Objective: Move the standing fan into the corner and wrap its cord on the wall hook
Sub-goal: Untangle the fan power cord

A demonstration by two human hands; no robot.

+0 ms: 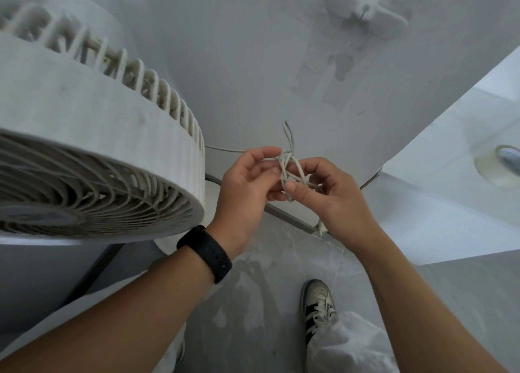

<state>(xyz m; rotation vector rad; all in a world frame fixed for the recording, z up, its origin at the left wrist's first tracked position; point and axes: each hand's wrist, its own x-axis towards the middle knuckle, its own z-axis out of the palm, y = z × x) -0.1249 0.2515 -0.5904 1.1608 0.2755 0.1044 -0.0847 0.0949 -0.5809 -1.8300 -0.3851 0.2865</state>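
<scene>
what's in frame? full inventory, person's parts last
round white plastic standing fan: 1, white, left, grille facing up toward camera
thin white fan cord: 1, white, centre, bundled in loops between both hands, one strand running back to the fan
white wall hook: 1, white, top right on the wall, nothing hanging on it
roll of clear tape: 1, clear, right edge on a white ledge
grey concrete floor: 1, grey, bottom centre
black wrist band: 1, black, on left wrist
black-and-white sneaker: 1, lower right on the floor
left hand: 1, grip pinching the cord loops
right hand: 1, fingers curled round the cord bundle
</scene>
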